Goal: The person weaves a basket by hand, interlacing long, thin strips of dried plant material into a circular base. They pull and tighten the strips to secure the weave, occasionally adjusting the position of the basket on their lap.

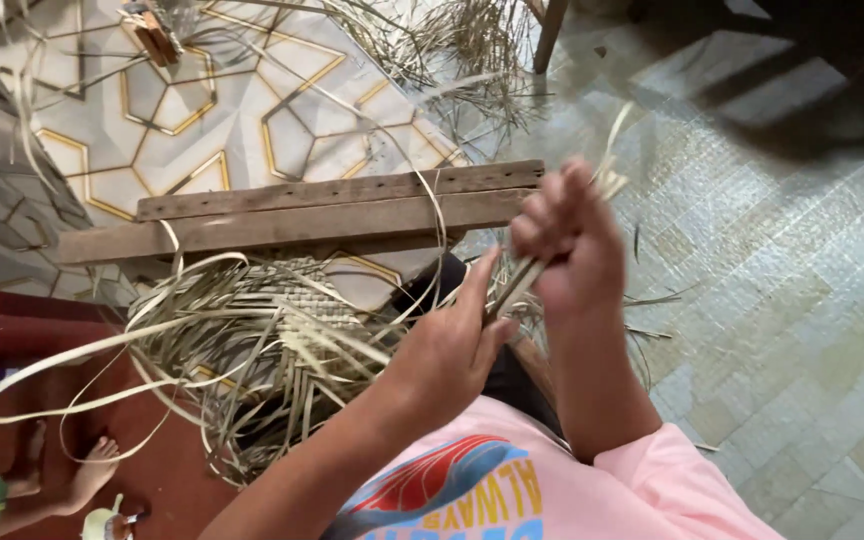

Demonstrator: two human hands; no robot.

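Leaf strip (514, 282) | pinched at its lower part by the left hand (449, 350), gripped higher up in the clenched right hand (570, 245) | held just right of the half-woven mat (282, 330) | wooden planks (302, 212) lie beyond the mat.

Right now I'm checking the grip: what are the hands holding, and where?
Both the right hand and left hand pinch a pale leaf strip partway along, its free end sticking up above the right hand.
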